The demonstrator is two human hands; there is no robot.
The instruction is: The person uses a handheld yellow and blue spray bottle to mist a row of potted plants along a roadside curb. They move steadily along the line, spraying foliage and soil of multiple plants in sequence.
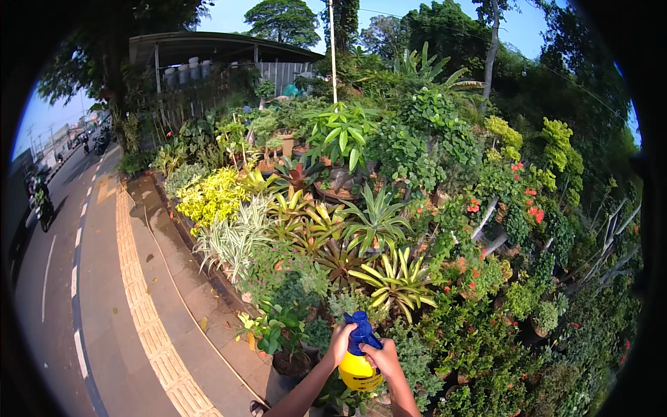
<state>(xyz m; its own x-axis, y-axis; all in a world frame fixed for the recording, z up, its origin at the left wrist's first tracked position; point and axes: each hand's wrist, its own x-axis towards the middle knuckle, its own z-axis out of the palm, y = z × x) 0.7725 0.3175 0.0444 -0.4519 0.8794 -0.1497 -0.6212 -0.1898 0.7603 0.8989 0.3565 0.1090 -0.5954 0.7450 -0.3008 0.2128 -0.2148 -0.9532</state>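
A yellow pressure sprayer (359,371) with a blue top and handle is held between my two hands, low in the view. My left hand (341,341) is on the left side of its blue top, with the thumb near the upper part. On the other side, my right hand (381,355) grips the blue handle. Just beyond the sprayer grows a green and cream striped bromeliad (398,281). A leafy plant in a dark pot (292,364) stands left of my left hand.
Potted plants crowd the front and right. Along the left run a paved sidewalk (172,333) with tactile paving and a hose (180,297) lying on it. A motorcycle with a rider (42,206) is on the road. A metal-roofed shelter (224,41) stands behind the plants.
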